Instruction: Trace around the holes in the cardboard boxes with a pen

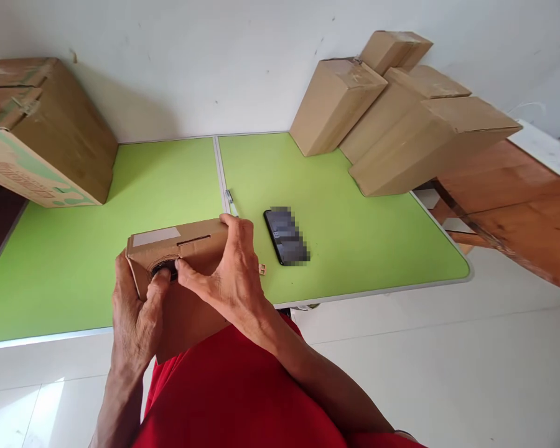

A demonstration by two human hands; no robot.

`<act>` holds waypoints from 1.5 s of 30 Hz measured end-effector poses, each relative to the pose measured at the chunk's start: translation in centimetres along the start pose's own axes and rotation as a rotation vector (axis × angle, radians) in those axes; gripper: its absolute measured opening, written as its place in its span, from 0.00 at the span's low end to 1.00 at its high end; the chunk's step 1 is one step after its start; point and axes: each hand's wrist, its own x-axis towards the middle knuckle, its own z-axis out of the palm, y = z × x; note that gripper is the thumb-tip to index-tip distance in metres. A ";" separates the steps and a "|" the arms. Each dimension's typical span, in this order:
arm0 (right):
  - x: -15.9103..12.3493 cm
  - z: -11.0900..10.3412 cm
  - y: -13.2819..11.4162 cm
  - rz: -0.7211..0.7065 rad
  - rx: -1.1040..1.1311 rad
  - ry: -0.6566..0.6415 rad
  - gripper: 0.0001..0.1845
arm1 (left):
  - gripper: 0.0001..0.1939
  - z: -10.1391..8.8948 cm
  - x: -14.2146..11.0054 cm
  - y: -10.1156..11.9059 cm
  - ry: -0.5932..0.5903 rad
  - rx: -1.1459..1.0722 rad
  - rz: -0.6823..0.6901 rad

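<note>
A brown cardboard box (191, 302) is held in front of my body, tilted over the table's near edge. My left hand (140, 311) wraps its left side, with the thumb pressed at a round dark opening (165, 267) in the upper part of the box. My right hand (236, 277) grips the right edge, its thumb reaching across to the same opening. A white label (156, 236) and a narrow slot (193, 241) show along the top side. What is inside the dark opening I cannot make out.
On the green table (182, 180) lie a black phone (284, 236), a pen (232, 202) and a small wooden-looking piece (262, 269). A large carton (65, 137) stands at the left; several cardboard boxes (401, 143) stand at the back right. Beyond is a wooden surface (522, 205).
</note>
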 end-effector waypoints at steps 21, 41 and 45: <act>7.3 -4.7 7.1 0.096 -0.035 -0.254 0.40 | 0.43 -1.5 1.3 -3.4 -0.119 -0.275 -0.158; 3.8 -8.4 2.8 -0.019 0.707 -0.060 0.05 | 0.49 3.4 -0.4 -2.9 -0.454 -0.521 -0.271; -2.0 -7.2 1.5 -0.181 0.498 -0.043 0.11 | 0.45 3.9 -1.7 -1.6 -0.476 -0.628 -0.235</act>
